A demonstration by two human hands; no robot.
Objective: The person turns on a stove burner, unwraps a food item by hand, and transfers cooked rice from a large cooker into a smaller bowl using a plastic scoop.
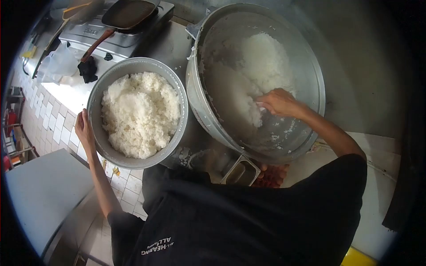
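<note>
A round metal pot (93,99) heaped with cooked white rice (142,113) stands left of centre. My left hand (84,128) grips its left rim, fingers on the outside. To the right is a much larger, deep metal pot (320,88), with white rice (266,60) along its far side and bits stuck to its bottom. Inside it, my right hand (280,102) is closed round something whitish at the edge of the rice; the fingers hide most of it, and steam blurs the area.
A gas stove (95,33) with a square pan (128,13) is at the upper left, beside a black cloth (88,69) and clear plastic (62,62). Near my body are a small metal container (241,172) and a red tray (271,176).
</note>
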